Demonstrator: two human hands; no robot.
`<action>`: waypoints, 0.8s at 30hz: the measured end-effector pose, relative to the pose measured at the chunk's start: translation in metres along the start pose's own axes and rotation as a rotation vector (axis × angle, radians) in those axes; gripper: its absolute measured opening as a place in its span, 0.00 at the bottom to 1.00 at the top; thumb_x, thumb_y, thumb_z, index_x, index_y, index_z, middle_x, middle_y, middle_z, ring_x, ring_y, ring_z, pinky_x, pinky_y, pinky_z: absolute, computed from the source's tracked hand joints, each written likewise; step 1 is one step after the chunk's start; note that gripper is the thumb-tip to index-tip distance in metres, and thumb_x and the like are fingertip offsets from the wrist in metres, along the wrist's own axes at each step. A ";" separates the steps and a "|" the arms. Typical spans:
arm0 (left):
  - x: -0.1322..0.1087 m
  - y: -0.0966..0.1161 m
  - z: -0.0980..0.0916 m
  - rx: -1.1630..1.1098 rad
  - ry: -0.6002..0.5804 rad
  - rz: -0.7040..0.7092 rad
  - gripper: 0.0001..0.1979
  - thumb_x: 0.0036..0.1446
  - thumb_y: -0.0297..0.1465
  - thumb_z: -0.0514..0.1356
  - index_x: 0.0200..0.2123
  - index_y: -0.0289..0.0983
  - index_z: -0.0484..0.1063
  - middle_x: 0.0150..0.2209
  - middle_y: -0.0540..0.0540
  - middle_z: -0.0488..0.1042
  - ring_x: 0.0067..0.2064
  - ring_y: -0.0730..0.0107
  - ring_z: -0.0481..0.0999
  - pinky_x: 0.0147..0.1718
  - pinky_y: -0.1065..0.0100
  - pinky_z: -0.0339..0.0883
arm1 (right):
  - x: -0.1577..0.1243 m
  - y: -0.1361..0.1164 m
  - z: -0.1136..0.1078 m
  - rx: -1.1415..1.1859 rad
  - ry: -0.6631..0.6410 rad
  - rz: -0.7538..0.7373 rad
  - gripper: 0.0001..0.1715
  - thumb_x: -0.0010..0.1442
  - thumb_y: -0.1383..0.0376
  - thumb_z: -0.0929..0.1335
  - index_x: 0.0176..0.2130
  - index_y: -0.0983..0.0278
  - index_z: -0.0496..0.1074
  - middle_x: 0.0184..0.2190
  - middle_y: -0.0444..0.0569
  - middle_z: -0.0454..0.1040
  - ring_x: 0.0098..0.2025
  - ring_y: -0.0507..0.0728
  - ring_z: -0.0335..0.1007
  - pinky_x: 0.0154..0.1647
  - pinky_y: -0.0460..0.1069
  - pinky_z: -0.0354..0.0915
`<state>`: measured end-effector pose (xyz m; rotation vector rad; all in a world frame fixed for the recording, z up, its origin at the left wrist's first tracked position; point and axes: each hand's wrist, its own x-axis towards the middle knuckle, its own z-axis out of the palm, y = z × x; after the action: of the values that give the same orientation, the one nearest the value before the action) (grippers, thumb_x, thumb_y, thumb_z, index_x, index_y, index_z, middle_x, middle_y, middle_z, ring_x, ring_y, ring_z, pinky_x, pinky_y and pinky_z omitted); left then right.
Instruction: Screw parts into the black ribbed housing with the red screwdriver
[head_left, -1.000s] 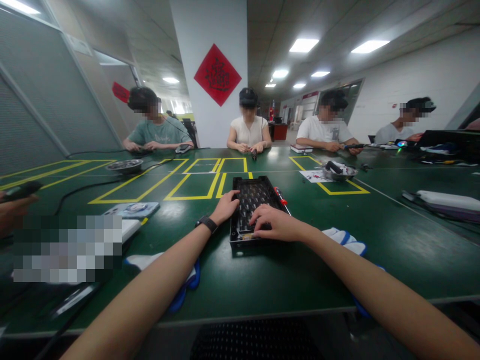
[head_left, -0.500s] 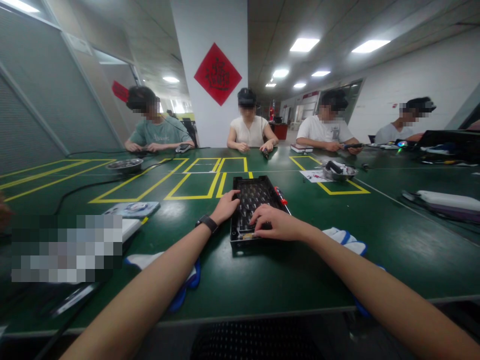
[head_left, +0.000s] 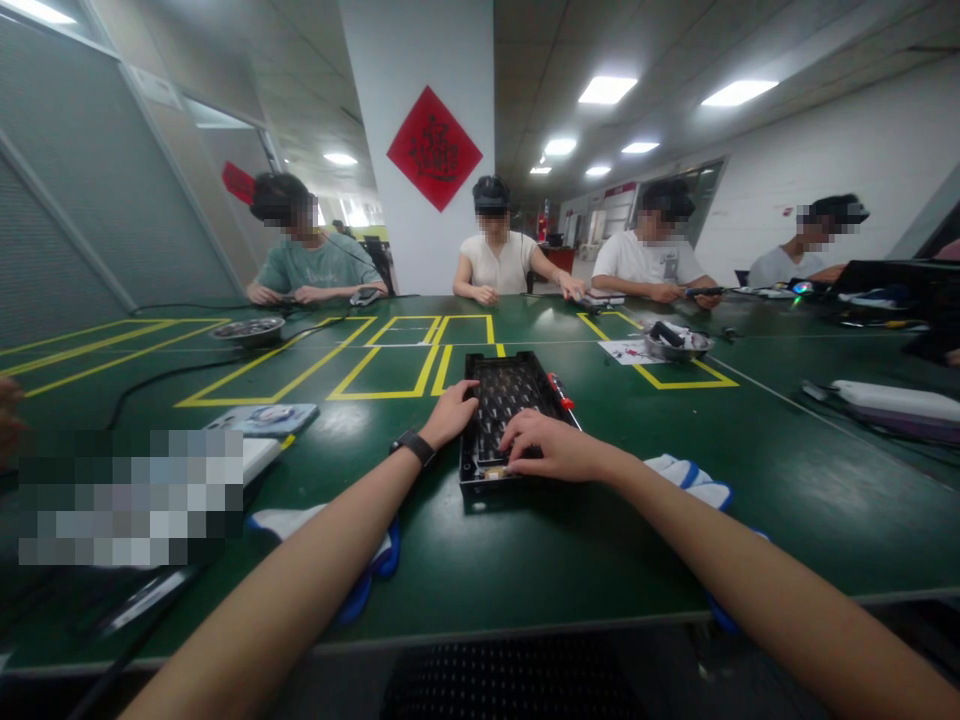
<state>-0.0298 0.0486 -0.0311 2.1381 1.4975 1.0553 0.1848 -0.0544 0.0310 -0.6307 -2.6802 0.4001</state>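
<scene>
A black rectangular case (head_left: pixel 504 395), open at the top with rows of small light marks inside, lies on the green table in front of me. My left hand (head_left: pixel 452 412), with a dark band at the wrist, grips the case's left rim. My right hand (head_left: pixel 551 447) reaches over the near right corner, its fingertips pinched inside the case. Beside these fingertips is a small tan part (head_left: pixel 495 473); whatever is between them is hidden. A red-handled screwdriver (head_left: pixel 561 390) lies against the case's right side.
White-and-blue gloves (head_left: pixel 690 482) lie under my right forearm, and another glove (head_left: pixel 367 580) under my left. At left are a phone-like flat object (head_left: pixel 262 418) and a cable. Metal bowls (head_left: pixel 679 345) stand farther off. Several people sit across the table (head_left: pixel 420 440).
My right fingertips have shifted very slightly, showing more of the tan part. Across the table, the middle person's arm has moved outward to the right. My left hand stays on the case.
</scene>
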 end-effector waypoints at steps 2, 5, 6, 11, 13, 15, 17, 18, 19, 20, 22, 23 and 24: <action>0.000 0.000 0.000 0.000 0.000 0.003 0.24 0.50 0.28 0.50 0.51 0.34 0.65 0.51 0.43 0.68 0.51 0.63 0.67 0.53 0.63 0.59 | 0.000 0.000 0.000 -0.007 -0.008 0.000 0.13 0.56 0.58 0.66 0.31 0.63 0.75 0.41 0.49 0.73 0.46 0.55 0.63 0.57 0.56 0.50; 0.001 -0.001 0.000 -0.002 0.002 0.008 0.24 0.50 0.28 0.50 0.51 0.34 0.65 0.50 0.42 0.69 0.50 0.63 0.67 0.52 0.63 0.59 | 0.000 -0.001 0.001 -0.010 0.003 0.012 0.13 0.55 0.57 0.66 0.31 0.63 0.75 0.40 0.49 0.72 0.46 0.55 0.63 0.57 0.56 0.50; 0.001 -0.001 0.000 0.000 0.003 0.008 0.24 0.50 0.27 0.50 0.51 0.34 0.65 0.50 0.42 0.69 0.51 0.63 0.67 0.53 0.63 0.59 | 0.000 0.000 0.001 -0.007 0.011 0.016 0.13 0.55 0.57 0.66 0.31 0.63 0.75 0.40 0.49 0.72 0.46 0.55 0.63 0.56 0.56 0.50; 0.000 0.000 0.000 0.005 0.010 0.004 0.23 0.49 0.27 0.50 0.51 0.34 0.66 0.50 0.43 0.68 0.51 0.63 0.66 0.53 0.63 0.58 | 0.000 0.000 0.001 0.018 0.026 0.015 0.12 0.54 0.58 0.67 0.31 0.63 0.75 0.40 0.50 0.72 0.45 0.55 0.63 0.53 0.55 0.54; 0.000 -0.001 0.000 0.000 0.009 0.003 0.23 0.49 0.27 0.50 0.51 0.34 0.66 0.50 0.43 0.68 0.51 0.63 0.66 0.53 0.63 0.58 | 0.000 0.000 0.001 0.012 0.020 0.011 0.12 0.55 0.58 0.66 0.31 0.63 0.75 0.40 0.50 0.72 0.45 0.55 0.63 0.53 0.55 0.54; 0.000 -0.001 0.001 -0.002 0.007 0.007 0.23 0.49 0.27 0.50 0.51 0.34 0.65 0.51 0.43 0.68 0.51 0.63 0.66 0.53 0.63 0.59 | 0.000 0.000 0.001 -0.001 0.012 0.006 0.13 0.55 0.58 0.66 0.31 0.63 0.76 0.40 0.50 0.73 0.45 0.55 0.63 0.54 0.55 0.53; 0.000 -0.002 0.001 0.002 0.008 0.010 0.23 0.50 0.27 0.50 0.51 0.34 0.65 0.51 0.43 0.68 0.51 0.63 0.66 0.53 0.63 0.59 | 0.001 0.000 0.001 -0.009 0.003 0.003 0.13 0.55 0.58 0.66 0.31 0.63 0.76 0.40 0.49 0.73 0.45 0.55 0.63 0.54 0.55 0.53; 0.001 -0.002 0.001 0.005 0.007 0.010 0.23 0.50 0.28 0.50 0.51 0.34 0.65 0.51 0.42 0.68 0.51 0.63 0.66 0.53 0.63 0.59 | 0.001 0.000 0.001 -0.008 0.000 0.006 0.13 0.55 0.58 0.66 0.31 0.63 0.76 0.40 0.49 0.73 0.46 0.55 0.63 0.54 0.54 0.54; 0.001 -0.002 0.001 0.008 0.006 0.010 0.23 0.50 0.28 0.50 0.51 0.34 0.65 0.51 0.42 0.68 0.51 0.63 0.66 0.53 0.63 0.59 | 0.001 0.000 0.001 -0.008 0.000 0.010 0.13 0.55 0.57 0.66 0.31 0.63 0.76 0.40 0.49 0.72 0.46 0.55 0.63 0.53 0.54 0.54; 0.001 -0.002 0.001 0.010 0.006 0.007 0.23 0.50 0.28 0.50 0.51 0.34 0.65 0.51 0.42 0.68 0.51 0.63 0.66 0.53 0.63 0.59 | 0.001 0.000 0.001 -0.007 0.003 0.016 0.13 0.55 0.57 0.66 0.31 0.63 0.75 0.40 0.49 0.72 0.46 0.55 0.63 0.53 0.54 0.54; 0.000 -0.001 0.000 0.007 0.005 0.005 0.23 0.50 0.28 0.50 0.51 0.34 0.65 0.50 0.42 0.68 0.51 0.63 0.66 0.53 0.62 0.59 | 0.000 0.000 0.001 -0.008 0.012 0.024 0.13 0.55 0.57 0.66 0.31 0.63 0.75 0.40 0.49 0.72 0.46 0.55 0.63 0.54 0.54 0.54; 0.000 -0.001 0.000 0.005 0.005 0.005 0.23 0.50 0.27 0.50 0.51 0.34 0.65 0.50 0.43 0.68 0.51 0.63 0.67 0.53 0.62 0.59 | 0.000 0.000 0.001 -0.007 0.018 0.025 0.14 0.55 0.57 0.66 0.31 0.63 0.75 0.40 0.50 0.72 0.46 0.55 0.63 0.54 0.54 0.54; 0.000 -0.001 0.000 0.003 0.006 0.006 0.23 0.50 0.27 0.50 0.51 0.34 0.65 0.50 0.43 0.68 0.51 0.63 0.67 0.52 0.62 0.59 | 0.000 -0.001 0.001 -0.007 0.022 0.026 0.14 0.55 0.57 0.66 0.31 0.63 0.75 0.40 0.50 0.72 0.46 0.55 0.63 0.54 0.54 0.54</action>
<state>-0.0302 0.0488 -0.0314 2.1442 1.4976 1.0632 0.1839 -0.0551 0.0299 -0.6687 -2.6559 0.3893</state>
